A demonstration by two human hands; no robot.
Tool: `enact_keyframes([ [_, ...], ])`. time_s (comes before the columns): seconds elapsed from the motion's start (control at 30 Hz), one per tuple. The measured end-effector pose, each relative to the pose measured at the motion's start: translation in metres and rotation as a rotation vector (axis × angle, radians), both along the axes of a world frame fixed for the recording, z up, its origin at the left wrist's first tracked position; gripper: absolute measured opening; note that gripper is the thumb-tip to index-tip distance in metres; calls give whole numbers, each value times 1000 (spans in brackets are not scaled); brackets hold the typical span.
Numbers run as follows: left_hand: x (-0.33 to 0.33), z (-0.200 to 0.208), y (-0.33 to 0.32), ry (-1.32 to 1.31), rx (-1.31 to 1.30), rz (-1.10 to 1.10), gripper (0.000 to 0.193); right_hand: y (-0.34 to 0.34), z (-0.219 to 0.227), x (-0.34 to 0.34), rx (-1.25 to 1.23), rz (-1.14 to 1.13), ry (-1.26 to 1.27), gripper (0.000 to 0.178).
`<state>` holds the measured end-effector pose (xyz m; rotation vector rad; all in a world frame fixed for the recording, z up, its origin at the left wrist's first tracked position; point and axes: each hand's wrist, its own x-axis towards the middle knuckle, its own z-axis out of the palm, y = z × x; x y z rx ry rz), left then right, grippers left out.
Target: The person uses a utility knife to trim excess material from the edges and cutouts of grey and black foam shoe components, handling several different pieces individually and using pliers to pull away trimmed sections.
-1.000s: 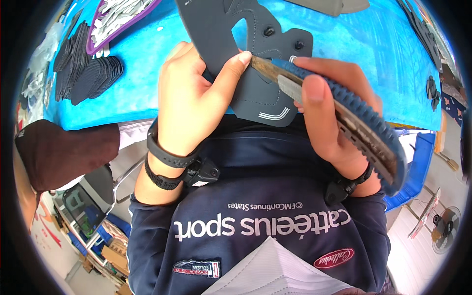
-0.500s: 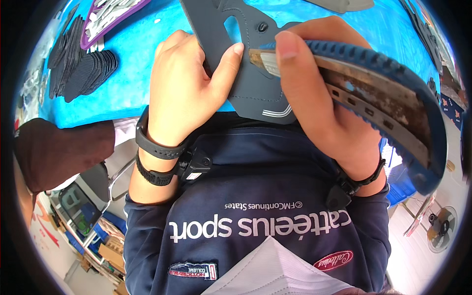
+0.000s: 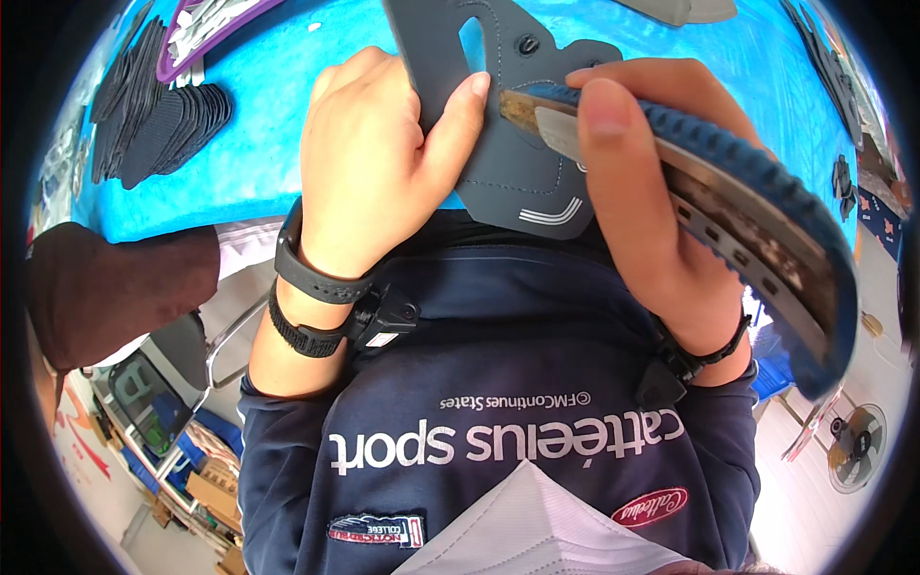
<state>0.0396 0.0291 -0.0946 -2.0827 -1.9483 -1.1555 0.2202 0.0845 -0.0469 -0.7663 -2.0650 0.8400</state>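
A flat dark grey piece (image 3: 522, 182), looking like part of a shoe upper, has dashed stitching, a long cut-out and a small black eyelet, with pale stripes near its close edge. My left hand (image 3: 383, 144) grips its left side, thumb lying on top and the other fingers curled underneath. In my right hand (image 3: 632, 182) is a blue utility knife (image 3: 767, 182) with a worn metal channel, held between thumb and fingers. The stained tip of the knife is over the middle of the piece, near my left thumb; whether it touches I cannot tell.
Stacks of black textile pieces (image 3: 177, 134) lie at the left on the blue table cover (image 3: 259, 168). Behind them stands a purple-rimmed tray (image 3: 172, 67) of white strips. Grey pieces (image 3: 661, 10) lie at the far edge. A person's dark sleeve (image 3: 125, 287) is close on the left.
The grey piece and my left hand have shifted a little to the right. My right hand and the knife have moved right and slightly nearer to me.
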Motion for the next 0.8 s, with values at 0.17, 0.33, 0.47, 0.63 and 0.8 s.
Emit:
enact_keyframes([
  [0.17, 0, 1, 0, 24, -26, 10, 23, 1, -1, 3, 34, 18, 1, 15],
  [0.33, 1, 2, 1, 36, -54, 15, 23, -1, -2, 5, 167, 9, -11, 16],
  [0.47, 2, 3, 1, 27, -77, 14, 23, -4, 0, 9, 88, -4, -58, 18],
  [0.63, 3, 4, 1, 19, -84, 28, 23, -6, 1, 15, 9, 11, -60, 20],
  [0.8, 4, 5, 1, 31, -77, 33, 22, -8, -4, 19, 45, 22, -74, 22],
])
